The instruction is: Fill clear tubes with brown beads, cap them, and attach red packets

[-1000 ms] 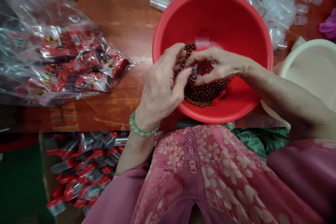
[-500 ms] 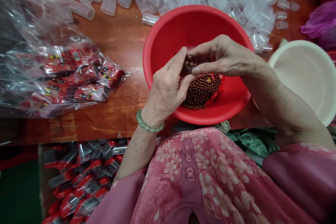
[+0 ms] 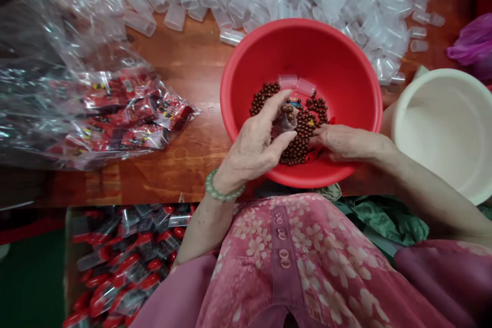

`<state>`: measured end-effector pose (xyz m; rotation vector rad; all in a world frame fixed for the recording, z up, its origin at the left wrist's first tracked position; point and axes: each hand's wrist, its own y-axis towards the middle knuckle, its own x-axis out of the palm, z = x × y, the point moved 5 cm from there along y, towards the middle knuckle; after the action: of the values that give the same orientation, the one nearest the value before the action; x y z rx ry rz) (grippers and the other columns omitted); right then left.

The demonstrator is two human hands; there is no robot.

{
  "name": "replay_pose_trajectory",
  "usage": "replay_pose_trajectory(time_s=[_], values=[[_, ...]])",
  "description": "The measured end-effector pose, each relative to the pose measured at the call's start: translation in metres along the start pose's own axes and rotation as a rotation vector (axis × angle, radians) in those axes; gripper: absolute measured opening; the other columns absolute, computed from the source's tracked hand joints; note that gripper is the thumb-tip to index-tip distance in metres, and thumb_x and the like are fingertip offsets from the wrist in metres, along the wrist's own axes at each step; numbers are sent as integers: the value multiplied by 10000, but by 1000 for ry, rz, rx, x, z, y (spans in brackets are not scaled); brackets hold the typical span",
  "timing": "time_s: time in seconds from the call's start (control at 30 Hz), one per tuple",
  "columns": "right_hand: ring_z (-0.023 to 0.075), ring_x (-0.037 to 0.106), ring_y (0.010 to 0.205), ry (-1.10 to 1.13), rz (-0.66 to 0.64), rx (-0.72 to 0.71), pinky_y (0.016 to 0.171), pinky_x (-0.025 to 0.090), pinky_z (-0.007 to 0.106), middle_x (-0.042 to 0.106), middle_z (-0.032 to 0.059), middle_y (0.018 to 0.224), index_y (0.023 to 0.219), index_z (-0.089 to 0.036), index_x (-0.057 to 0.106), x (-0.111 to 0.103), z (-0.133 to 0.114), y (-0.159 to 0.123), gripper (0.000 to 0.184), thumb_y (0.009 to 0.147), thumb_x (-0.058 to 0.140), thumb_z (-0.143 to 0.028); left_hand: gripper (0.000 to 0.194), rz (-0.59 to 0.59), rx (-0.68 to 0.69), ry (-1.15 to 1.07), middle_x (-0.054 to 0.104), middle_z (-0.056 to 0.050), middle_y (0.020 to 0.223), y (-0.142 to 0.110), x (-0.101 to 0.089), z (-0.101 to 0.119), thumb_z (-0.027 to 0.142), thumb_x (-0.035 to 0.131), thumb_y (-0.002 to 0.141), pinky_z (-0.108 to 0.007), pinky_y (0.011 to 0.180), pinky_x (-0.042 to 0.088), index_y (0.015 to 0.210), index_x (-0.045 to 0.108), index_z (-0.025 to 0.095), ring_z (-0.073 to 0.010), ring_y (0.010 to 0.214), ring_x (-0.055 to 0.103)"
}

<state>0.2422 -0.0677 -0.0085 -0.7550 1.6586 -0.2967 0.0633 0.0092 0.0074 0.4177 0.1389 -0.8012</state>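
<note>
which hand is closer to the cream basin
Right. The right hand is over the red basin, on the side toward the cream basin; the left hand is farther off, at the red basin's other side.

Bright, even overhead light; soft shadows; sharp; wide-angle edges bowed.

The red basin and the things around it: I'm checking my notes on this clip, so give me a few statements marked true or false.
1. The left hand pinches a clear plastic sleeve with brown beads in it. True.
2. The green bead bracelet is on the right wrist. False: it is on the left wrist.
3. More brown beads lie inside the red basin. True.
4. The white basin stands to the left of the red basin. False: it stands to its right.
</note>
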Motion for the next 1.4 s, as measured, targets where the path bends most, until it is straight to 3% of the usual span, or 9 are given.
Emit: replay_pose_trajectory(time_s=[0.2, 0.33, 0.43, 0.6, 0.7, 0.83, 1.07, 1.23, 1.4], values=[[261, 675, 1023, -81, -104, 60, 867, 500, 330, 722, 156, 1092, 951, -141, 722, 8, -9, 8, 246, 914, 487, -77, 693, -12, 14, 34, 707, -109, 1318, -2, -2, -2, 400, 737, 904, -428, 1041, 606, 1522, 436, 315, -282, 1204, 706], [247, 659, 1009, -24, -48, 26, 870, 480, 318, 718, 138, 1058, 942, -154, 672, 6, -5, 6, 187, 875, 524, -63, 748, 19, 41, 126, 748, -90, 1203, -2, -6, 5, 400, 785, 869, -367, 940, 628, 1522, 437, 293, -244, 1040, 752], [202, 634, 828, 162, 87, 16, 770, 461, 306, 694, 83, 937, 920, -197, 597, -2, 5, -1, 111, 970, 504, -233, 586, 68, 68, 190, 755, -81, 1192, -1, -13, 11, 362, 788, 867, -321, 937, 611, 1395, 567, 238, -218, 1030, 748], [178, 573, 726, 561, 344, -12, 695, 447, 304, 636, 28, 830, 957, -219, 579, -15, 16, -15, 264, 1008, 466, -452, 498, 56, 19, 207, 770, -79, 1150, 0, -18, 13, 302, 833, 827, -288, 907, 583, 1273, 658, 166, -190, 972, 736], [173, 588, 773, 764, 436, 1, 725, 483, 307, 652, 38, 883, 1058, -210, 632, -16, 16, -20, 313, 1002, 517, -495, 500, 25, -44, 200, 773, -72, 1111, -2, -18, 12, 280, 840, 815, -277, 885, 564, 1269, 670, 157, -178, 936, 724], [141, 629, 714, 1172, 490, -10, 696, 540, 296, 685, 32, 914, 1278, -220, 565, -14, 15, -22, 449, 985, 588, -559, 463, -15, -141, 78, 751, -45, 1044, -2, -14, 8, 284, 817, 832, -263, 830, 536, 1254, 662, 173, -154, 879, 687], [109, 672, 674, 1497, 659, -15, 614, 547, 233, 748, 25, 935, 1177, -221, 641, -17, 21, -27, 408, 887, 777, -474, 357, 112, -206, -301, 672, -9, 952, 5, -11, 1, 240, 811, 808, -235, 791, 501, 1104, 615, 200, -128, 860, 634], [90, 668, 658, 1536, 712, -71, 600, 536, 203, 754, 8, 924, 1158, -239, 684, -25, 3, -21, 300, 914, 759, -396, 354, 121, -197, -392, 679, -14, 962, 6, -7, -1, 228, 802, 810, -246, 827, 501, 1094, 593, 196, -128, 880, 643], [80, 619, 640, 1214, 791, -121, 610, 517, 192, 711, -18, 808, 1154, -245, 738, -38, -10, -17, 228, 958, 698, -354, 342, 127, -210, -400, 685, -29, 998, 1, -7, -3, 278, 779, 851, -268, 859, 506, 1140, 615, 194, -141, 915, 650]])
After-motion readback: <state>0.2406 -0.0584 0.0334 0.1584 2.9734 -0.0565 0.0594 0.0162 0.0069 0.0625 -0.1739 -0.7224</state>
